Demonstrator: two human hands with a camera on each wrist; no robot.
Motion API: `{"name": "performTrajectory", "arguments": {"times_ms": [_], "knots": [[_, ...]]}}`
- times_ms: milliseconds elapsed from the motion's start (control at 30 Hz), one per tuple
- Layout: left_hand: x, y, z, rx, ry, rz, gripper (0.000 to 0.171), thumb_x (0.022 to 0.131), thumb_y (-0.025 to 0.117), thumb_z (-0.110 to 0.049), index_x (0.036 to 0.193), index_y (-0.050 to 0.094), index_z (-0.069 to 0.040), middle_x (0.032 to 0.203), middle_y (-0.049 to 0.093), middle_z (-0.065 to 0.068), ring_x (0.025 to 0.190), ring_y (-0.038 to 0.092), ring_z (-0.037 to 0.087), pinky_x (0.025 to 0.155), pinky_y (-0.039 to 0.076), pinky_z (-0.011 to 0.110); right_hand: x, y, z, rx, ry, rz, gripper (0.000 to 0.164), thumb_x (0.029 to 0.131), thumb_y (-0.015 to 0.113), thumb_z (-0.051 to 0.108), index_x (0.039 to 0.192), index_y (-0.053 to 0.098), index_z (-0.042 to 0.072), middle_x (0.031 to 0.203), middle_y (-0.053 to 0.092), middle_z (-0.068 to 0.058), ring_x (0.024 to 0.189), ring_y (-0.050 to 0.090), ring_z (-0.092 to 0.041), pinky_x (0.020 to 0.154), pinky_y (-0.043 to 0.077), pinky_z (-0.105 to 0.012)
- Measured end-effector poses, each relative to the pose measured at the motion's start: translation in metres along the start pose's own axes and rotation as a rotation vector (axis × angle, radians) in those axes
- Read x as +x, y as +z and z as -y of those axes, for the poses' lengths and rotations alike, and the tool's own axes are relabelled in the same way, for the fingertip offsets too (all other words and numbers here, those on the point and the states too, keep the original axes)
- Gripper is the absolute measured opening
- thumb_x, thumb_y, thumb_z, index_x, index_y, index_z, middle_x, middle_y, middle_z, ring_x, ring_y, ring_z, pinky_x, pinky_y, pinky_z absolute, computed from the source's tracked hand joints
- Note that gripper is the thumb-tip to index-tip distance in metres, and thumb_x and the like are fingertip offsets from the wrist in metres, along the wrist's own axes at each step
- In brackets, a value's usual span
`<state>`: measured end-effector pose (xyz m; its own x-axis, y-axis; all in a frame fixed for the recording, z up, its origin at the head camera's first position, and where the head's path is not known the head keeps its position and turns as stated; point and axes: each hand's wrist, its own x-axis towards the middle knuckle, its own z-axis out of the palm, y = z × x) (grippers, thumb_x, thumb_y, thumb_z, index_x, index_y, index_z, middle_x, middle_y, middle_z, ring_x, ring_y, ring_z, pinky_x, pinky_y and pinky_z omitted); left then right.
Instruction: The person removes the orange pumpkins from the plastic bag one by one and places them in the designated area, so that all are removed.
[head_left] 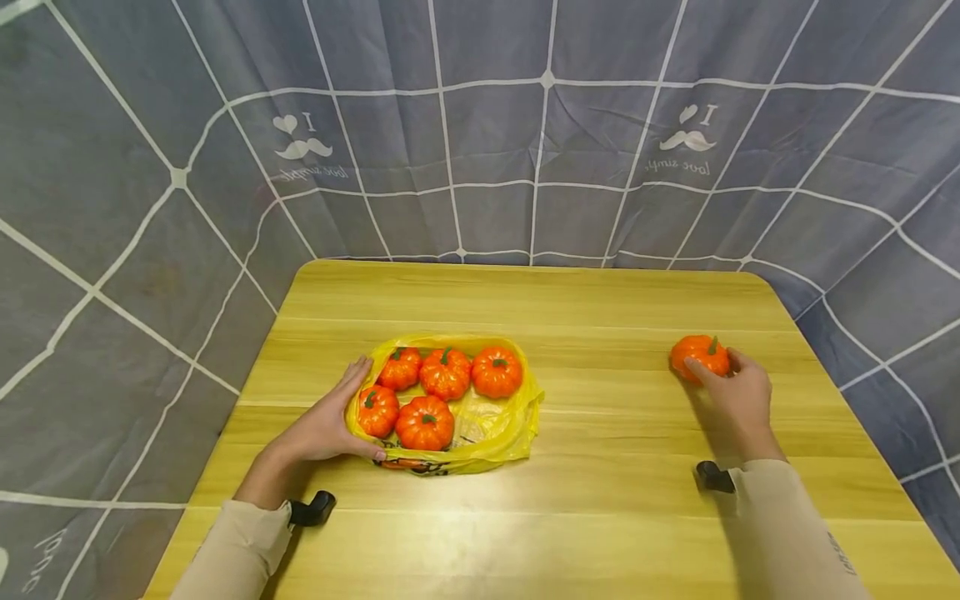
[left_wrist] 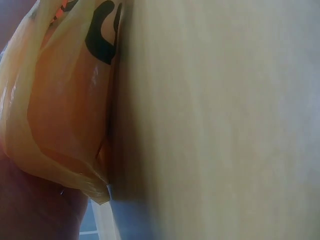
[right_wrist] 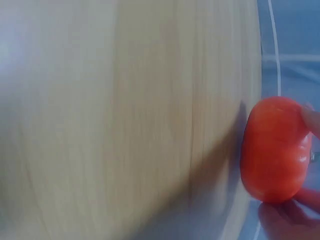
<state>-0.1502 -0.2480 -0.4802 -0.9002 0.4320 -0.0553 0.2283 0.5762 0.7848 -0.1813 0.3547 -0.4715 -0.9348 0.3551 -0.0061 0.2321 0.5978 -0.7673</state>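
A yellow plastic bag [head_left: 487, 429] lies with its mouth spread wide on the table, and several small orange toy pumpkins [head_left: 425, 422] sit inside it. My left hand [head_left: 330, 421] grips the bag's left side, thumb along the near edge and fingers at the far left edge. In the left wrist view the bag's side wall [left_wrist: 65, 110] bulges close to the camera, dark print on it. At the table's right, my right hand [head_left: 738, 400] holds another toy pumpkin [head_left: 693, 354] between thumb and fingers. The right wrist view shows this pumpkin [right_wrist: 275, 150] with fingertips on it.
The wood-grain table [head_left: 600, 500] has rounded far corners. A grey curtain [head_left: 495, 133] with white grid lines hangs behind the table and along both sides. Black wrist mounts [head_left: 313, 508] stick out from both sleeves.
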Motion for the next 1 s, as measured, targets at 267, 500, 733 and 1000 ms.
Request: {"name": "performTrajectory", "arguments": {"times_ms": [267,500,733,1000], "knots": [[0.001,0.003,0.000,0.002,0.000,-0.005,0.140,0.062,0.098,-0.038,0.163,0.006,-0.008,0.166,-0.001,0.021,0.150,-0.006,0.043,0.114,0.007,0.068,0.002,-0.012,-0.006,-0.054,0.012,-0.001,0.092,0.095,0.068,0.044,0.152,0.026,-0.015,0.146,0.038,-0.040,0.133,0.042,-0.050,0.107,0.037,-0.059],[0.003,0.002,0.000,-0.004,-0.004,-0.001,0.139,0.063,0.098,-0.039,0.163,0.006,-0.011,0.167,-0.002,0.018,0.151,-0.007,0.041,0.115,0.006,0.067,-0.005,-0.014,0.023,-0.001,-0.031,-0.083,0.113,0.084,0.079,0.049,0.163,0.009,0.009,0.165,0.012,-0.021,0.149,0.013,-0.042,0.117,0.019,-0.059],[0.002,0.000,-0.001,-0.005,-0.013,0.004,0.139,0.063,0.098,-0.039,0.163,0.006,-0.010,0.167,-0.002,0.020,0.151,-0.007,0.042,0.114,0.007,0.067,-0.016,0.016,0.061,0.035,-0.347,-0.186,0.108,0.071,0.094,0.031,0.157,0.034,0.008,0.158,0.034,-0.017,0.143,0.031,-0.036,0.115,0.027,-0.057],[0.002,-0.001,-0.001,-0.014,-0.014,0.002,0.139,0.063,0.098,-0.038,0.163,0.005,-0.010,0.166,-0.002,0.021,0.151,-0.007,0.043,0.115,0.006,0.067,-0.038,0.086,0.106,0.127,-0.515,0.222,0.104,0.067,0.097,0.030,0.151,0.043,0.000,0.151,0.045,-0.019,0.134,0.046,-0.041,0.109,0.039,-0.051]]}}
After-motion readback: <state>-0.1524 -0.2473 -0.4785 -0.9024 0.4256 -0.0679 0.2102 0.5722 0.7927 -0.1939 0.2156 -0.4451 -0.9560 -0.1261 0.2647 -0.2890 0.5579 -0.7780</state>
